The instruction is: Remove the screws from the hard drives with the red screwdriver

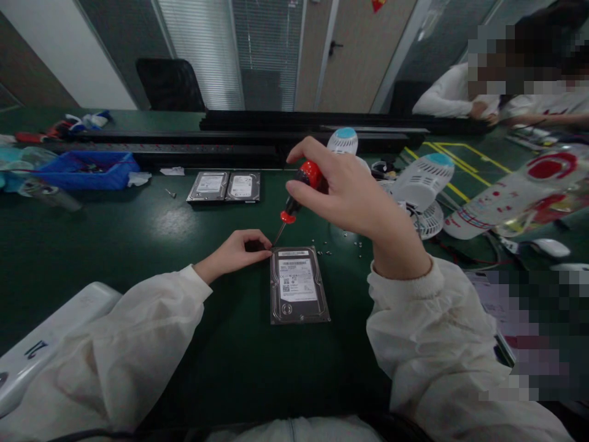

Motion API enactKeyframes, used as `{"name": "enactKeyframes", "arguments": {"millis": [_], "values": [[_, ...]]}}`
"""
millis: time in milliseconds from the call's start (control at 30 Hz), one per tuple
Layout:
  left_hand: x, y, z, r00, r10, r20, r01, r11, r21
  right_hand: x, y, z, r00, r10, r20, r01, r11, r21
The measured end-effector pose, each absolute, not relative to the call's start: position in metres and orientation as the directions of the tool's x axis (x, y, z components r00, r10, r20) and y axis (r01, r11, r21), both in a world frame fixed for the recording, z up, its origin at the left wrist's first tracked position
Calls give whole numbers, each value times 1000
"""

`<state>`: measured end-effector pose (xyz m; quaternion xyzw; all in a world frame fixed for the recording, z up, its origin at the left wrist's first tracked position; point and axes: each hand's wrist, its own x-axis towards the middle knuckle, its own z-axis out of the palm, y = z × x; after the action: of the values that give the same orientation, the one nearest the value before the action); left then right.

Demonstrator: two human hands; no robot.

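A hard drive (301, 310) with a white label lies flat on the green table in front of me. My right hand (345, 190) grips a red and black screwdriver (288, 216) by its handle, tilted, with the shaft pointing down to the drive's far left corner. At that same corner is my left hand (237, 253), its thumb and index finger curled together beside the screwdriver's tip. Whatever may be between those fingertips is too small to make out. Several small screws (327, 253) are scattered right of the drive's far end.
Two more hard drives (210, 186) lie side by side further back. A blue bin (87, 172) with small parts stands at the left. White fans (426, 178) and a white bottle-shaped object (497, 199) crowd the right. A co-worker (446, 92) sits across the table.
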<state>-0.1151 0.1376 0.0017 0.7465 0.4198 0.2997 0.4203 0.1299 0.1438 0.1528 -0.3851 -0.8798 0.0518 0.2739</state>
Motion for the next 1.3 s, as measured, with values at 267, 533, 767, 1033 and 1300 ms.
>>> {"name": "enactKeyframes", "arguments": {"millis": [267, 533, 767, 1033, 1300], "values": [[-115, 137, 2, 469, 878, 92, 379, -294, 877, 131, 143, 155, -538, 720, 438, 667, 682, -300], [-116, 137, 2, 474, 875, 102, 388, -311, 868, 130, 143, 154, -533, 726, 434, 675, 675, -298], [-117, 138, 1, 471, 877, 98, 410, -316, 856, 132, 143, 155, -519, 737, 434, 647, 670, -364], [-115, 137, 5, 467, 881, 73, 420, -294, 859, 136, 144, 157, -540, 733, 413, 652, 675, -346], [-115, 136, 6, 467, 881, 76, 410, -292, 864, 137, 143, 158, -568, 724, 391, 620, 689, -375]]}}
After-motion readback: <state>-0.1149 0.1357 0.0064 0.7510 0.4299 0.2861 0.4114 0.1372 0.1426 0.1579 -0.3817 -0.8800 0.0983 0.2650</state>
